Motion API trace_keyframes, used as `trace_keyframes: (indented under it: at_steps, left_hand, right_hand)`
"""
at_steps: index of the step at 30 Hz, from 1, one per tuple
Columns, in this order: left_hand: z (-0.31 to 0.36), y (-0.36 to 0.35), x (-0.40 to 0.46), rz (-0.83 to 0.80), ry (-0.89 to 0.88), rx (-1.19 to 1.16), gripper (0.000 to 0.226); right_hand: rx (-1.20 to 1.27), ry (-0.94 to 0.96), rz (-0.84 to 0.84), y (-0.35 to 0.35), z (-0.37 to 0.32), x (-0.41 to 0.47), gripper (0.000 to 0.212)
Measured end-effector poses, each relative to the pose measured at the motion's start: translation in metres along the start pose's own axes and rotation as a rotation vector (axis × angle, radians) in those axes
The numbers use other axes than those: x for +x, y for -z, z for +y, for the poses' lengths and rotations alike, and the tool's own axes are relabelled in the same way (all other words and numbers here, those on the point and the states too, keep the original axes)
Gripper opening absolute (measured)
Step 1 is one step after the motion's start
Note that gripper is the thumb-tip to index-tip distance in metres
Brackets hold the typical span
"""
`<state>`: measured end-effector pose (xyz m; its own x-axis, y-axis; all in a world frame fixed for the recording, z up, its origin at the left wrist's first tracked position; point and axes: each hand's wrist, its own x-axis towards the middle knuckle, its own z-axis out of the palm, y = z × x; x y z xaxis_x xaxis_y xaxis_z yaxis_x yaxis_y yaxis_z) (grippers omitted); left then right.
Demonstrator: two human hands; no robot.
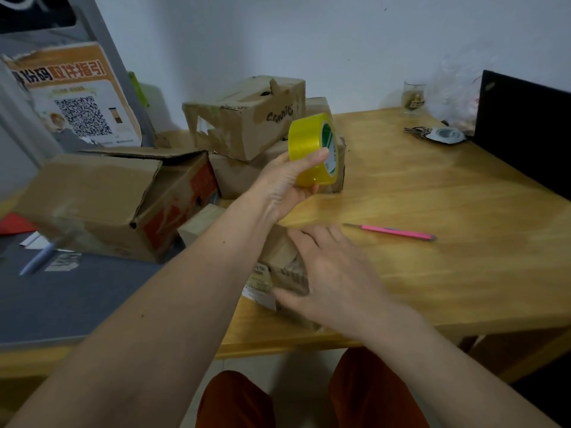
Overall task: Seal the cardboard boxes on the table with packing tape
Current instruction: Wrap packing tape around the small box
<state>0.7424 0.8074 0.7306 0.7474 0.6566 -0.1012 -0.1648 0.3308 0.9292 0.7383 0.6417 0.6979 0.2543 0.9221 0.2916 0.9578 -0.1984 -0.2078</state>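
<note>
Tape roll [312, 148] gripped by left fingers [309, 159]; right hand [327, 270] flat; box [247, 118] reads perhaps "Connie".

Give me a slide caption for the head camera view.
Left hand lifts yellow tape roll while right hand steadies a small cardboard box on the wooden table.

Yellow tape roll [312, 149] upright above small box [285, 267], table's [448, 196] front edge.

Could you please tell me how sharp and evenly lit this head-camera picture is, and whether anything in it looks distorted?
Head view: dim, flat indoor light, no harsh glare; the yellow tape roll in the left hand is fairly sharp, the right hand on the small box slightly soft; the large open box is smeared at the left edge; wide-angle lens bends the table edge.
</note>
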Motion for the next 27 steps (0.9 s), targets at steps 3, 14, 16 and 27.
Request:
trace_keyframes:
  at_steps: [3,14,16,27]
  left_hand:
    - [0.003,0.0,-0.007,-0.01,-0.036,-0.016,0.024]
    - [0.021,0.01,-0.043,-0.056,-0.147,-0.117,0.033]
    - [0.026,0.011,-0.046,-0.059,-0.173,-0.166,0.059]
    - [0.022,0.004,-0.042,0.025,-0.191,-0.339,0.056]
  right_hand:
    - [0.024,-0.042,0.02,-0.007,0.004,0.004,0.078]
    - [0.623,-0.332,-0.017,-0.006,0.027,0.004,0.083]
    - [0.853,-0.475,-0.013,-0.001,0.04,0.005,0.08]
    - [1.757,-0.732,0.538,0.021,0.115,-0.005,0.023]
